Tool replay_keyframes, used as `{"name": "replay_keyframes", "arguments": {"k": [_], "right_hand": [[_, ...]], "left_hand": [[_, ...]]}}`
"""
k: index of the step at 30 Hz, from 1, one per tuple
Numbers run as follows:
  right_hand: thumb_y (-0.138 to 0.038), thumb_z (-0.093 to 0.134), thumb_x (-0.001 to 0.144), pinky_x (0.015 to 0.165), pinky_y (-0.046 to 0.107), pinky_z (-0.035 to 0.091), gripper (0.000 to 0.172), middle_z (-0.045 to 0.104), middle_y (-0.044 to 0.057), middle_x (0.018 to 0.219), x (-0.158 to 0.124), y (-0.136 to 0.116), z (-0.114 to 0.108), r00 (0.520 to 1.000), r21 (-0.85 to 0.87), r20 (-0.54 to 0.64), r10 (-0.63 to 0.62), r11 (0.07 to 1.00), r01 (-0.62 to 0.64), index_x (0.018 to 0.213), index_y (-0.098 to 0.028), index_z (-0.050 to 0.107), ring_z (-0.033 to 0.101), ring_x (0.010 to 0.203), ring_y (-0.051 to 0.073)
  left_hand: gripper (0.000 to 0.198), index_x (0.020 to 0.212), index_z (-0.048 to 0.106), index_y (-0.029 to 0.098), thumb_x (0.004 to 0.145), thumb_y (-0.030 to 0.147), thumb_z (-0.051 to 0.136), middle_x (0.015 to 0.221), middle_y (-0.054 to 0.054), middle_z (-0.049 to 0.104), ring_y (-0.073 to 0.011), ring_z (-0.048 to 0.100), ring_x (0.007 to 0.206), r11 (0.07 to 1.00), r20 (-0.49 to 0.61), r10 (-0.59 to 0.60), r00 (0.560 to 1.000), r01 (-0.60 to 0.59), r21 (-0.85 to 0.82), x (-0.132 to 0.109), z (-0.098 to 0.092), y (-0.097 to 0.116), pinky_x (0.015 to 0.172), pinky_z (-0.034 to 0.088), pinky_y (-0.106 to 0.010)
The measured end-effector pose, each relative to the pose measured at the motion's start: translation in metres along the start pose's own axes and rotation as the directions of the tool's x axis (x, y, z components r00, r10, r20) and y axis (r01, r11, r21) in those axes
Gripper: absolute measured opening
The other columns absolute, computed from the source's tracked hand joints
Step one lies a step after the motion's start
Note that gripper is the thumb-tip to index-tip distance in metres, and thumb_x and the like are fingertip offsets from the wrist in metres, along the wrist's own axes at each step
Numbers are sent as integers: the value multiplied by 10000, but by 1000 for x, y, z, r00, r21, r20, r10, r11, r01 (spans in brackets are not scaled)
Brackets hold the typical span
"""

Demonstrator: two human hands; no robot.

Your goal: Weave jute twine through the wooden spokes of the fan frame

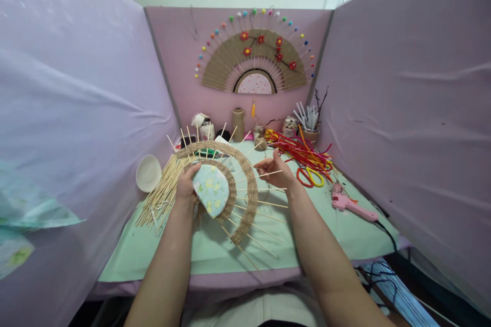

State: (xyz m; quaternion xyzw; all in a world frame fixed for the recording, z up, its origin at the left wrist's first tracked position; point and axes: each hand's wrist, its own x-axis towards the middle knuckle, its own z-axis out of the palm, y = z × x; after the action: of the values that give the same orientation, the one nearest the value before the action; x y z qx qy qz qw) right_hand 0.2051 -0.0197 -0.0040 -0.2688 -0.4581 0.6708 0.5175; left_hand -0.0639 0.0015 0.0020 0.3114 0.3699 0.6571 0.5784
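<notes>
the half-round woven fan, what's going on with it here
A person sits at a table with the fan held up over it. The left hand grips it by the floral panel at its centre. The right hand is by the stick ends that jut past the outer woven band; whether it grips one is unclear. Loose sticks lie at left, a pink glue gun at right.

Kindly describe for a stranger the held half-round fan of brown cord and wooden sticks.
Above the pale green table, find the left hand. It grips the brown cord fan at its blue floral cloth centre. Unlike the ball-tipped brown fan on the pink back panel, its sticks end bare.
</notes>
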Motion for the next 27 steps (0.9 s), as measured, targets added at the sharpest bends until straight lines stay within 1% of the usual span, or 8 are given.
{"name": "replay_keyframes", "arguments": {"k": [5, 10, 13, 15, 18, 20, 24, 27], "right_hand": [[-828, 276, 769, 446, 238, 280, 850, 473, 18, 480, -2, 0, 1, 999, -59, 40, -18, 998, 20, 787, -118, 743, 355, 417, 91], [-852, 279, 739, 469, 242, 300, 870, 464, 8, 525, -4, -4, -4, 999, -113, 37, 18, 994, -14, 829, -127, 751, 352, 445, 90], [-825, 378, 733, 473, 234, 292, 803, 454, 1, 561, -7, -5, -8, 1000, -186, 8, 8, 982, -7, 851, -125, 753, 355, 483, 91], [-752, 484, 748, 486, 228, 291, 688, 461, -4, 581, -8, -4, -9, 998, -310, -54, -45, 950, 26, 849, -127, 754, 370, 514, 93], [-618, 571, 779, 549, 229, 326, 512, 520, -2, 616, -6, 0, -10, 968, -550, -180, -175, 834, 48, 840, -143, 756, 425, 572, 103], [-549, 583, 795, 612, 246, 357, 429, 588, 13, 659, -3, 2, -9, 943, -667, -215, -253, 743, 48, 820, -158, 757, 483, 635, 127], [-437, 611, 800, 682, 275, 374, 282, 660, 33, 770, 2, 6, -7, 896, -803, -165, -412, 583, 120, 777, -188, 741, 536, 725, 164], [-399, 624, 806, 669, 282, 364, 230, 619, 23, 709, -1, 8, -7, 827, -869, -106, -552, 455, 193, 721, -203, 711, 512, 687, 161]], "left_hand": [[223, 738, 636, 154, 560, 240, 739, 625, -11, 676, -198, 669, 628, 1000, -41, -2, 999, 2, -2, -3, 3, 2, 638, 536, -305], [211, 731, 635, 147, 563, 231, 731, 619, -15, 670, -197, 665, 620, 1000, -72, -4, 997, 5, 18, -2, 3, 3, 624, 532, -304], [210, 717, 643, 140, 547, 215, 739, 609, -12, 670, -183, 649, 581, 999, -72, 18, 997, -15, 35, -2, 3, 2, 598, 529, -300], [222, 717, 647, 140, 532, 206, 749, 604, -7, 673, -178, 637, 558, 998, -79, 40, 996, -36, 53, -3, 3, 2, 578, 527, -301], [230, 714, 647, 144, 515, 189, 755, 587, 1, 670, -175, 628, 538, 995, -103, 76, 992, -68, 79, -6, 6, 2, 558, 523, -301], [211, 692, 644, 141, 516, 184, 752, 568, 1, 661, -170, 621, 521, 993, -111, 83, 990, -73, 92, -8, 8, 2, 547, 518, -297], [189, 685, 651, 135, 531, 185, 749, 571, -3, 664, -163, 623, 517, 993, -125, 89, 988, -78, 90, -10, 9, 3, 535, 514, -280], [191, 696, 655, 136, 539, 187, 752, 590, -5, 674, -165, 634, 534, 992, -145, 97, 985, -85, 88, -9, 8, 3, 536, 516, -273]]}}
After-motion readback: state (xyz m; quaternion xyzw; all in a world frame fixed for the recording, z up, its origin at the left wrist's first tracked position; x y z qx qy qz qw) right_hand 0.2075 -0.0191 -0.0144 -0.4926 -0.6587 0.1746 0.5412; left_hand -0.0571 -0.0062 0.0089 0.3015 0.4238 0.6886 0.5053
